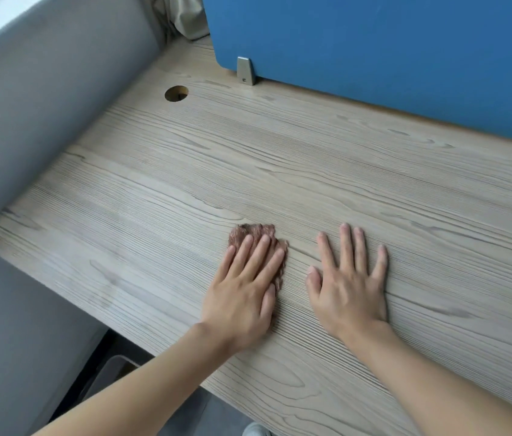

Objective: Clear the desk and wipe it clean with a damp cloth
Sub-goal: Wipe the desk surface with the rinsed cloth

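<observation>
Down near the front edge of the wood-grain tabletop, both hands lie flat with straight fingers. The left hand presses on a small brown cloth, which shows beyond its fingertips and along its thumb side. The right hand rests just beside it, fingers spread on the bare wood, holding nothing. A blue partition stands along the back edge in a metal bracket, and a round cable hole sits near the back left corner.

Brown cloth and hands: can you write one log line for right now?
step: wipe desk | left hand: pressing flat on brown cloth | right hand: flat on bare desk, beside cloth
</observation>
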A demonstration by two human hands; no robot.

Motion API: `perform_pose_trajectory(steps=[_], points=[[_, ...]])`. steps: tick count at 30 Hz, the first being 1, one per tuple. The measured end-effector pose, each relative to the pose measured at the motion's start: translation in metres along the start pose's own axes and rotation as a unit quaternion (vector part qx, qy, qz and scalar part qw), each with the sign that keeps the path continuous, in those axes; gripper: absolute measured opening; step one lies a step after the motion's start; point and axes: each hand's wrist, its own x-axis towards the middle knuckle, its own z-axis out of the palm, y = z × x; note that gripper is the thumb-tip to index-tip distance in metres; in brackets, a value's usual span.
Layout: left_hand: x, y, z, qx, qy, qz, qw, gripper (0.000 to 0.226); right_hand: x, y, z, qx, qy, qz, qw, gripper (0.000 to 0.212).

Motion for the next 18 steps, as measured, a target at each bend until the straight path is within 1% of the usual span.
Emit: perform_pose_trajectory(steps=[2, 3, 4, 7, 9, 13, 14, 15, 18], points=[[-0.012, -0.004, -0.001, -0.005, -0.015, 0.039, 0.999, 0.059, 0.001, 0.001, 0.0, 0.003, -0.003, 0.002, 1.0, 0.068], [-0.011, -0.011, 0.0, -0.008, -0.016, 0.043, 0.999, 0.058, 0.0, 0.0, -0.001, 0.003, -0.004, 0.002, 1.0, 0.068], [-0.005, -0.016, 0.0, -0.008, -0.008, 0.03, 0.999, 0.058, -0.001, 0.0, 0.0, 0.002, -0.001, 0.001, 1.0, 0.068], [0.017, -0.024, -0.003, -0.006, 0.014, -0.061, 0.998, 0.06, 0.0, 0.001, 0.002, 0.0, -0.006, 0.002, 1.0, 0.068], [0.01, -0.015, -0.003, -0.002, 0.015, -0.077, 0.997, 0.061, -0.001, 0.0, -0.001, 0.0, -0.004, 0.007, 1.0, 0.068], [-0.035, -0.005, 0.0, -0.002, -0.01, 0.019, 1.0, 0.059, -0.021, -0.016, -0.002, 0.028, 0.017, -0.016, 0.999, 0.065], [-0.034, -0.013, 0.0, -0.009, -0.008, 0.025, 1.0, 0.059, -0.029, -0.021, -0.001, 0.034, 0.019, -0.029, 0.999, 0.064], [-0.029, -0.019, 0.001, -0.012, 0.0, 0.014, 1.0, 0.059, -0.035, -0.024, 0.001, 0.033, 0.02, -0.036, 0.999, 0.064], [-0.017, -0.025, 0.001, -0.005, 0.017, -0.075, 0.997, 0.061, -0.036, -0.026, 0.002, 0.029, 0.024, -0.032, 0.999, 0.064]])
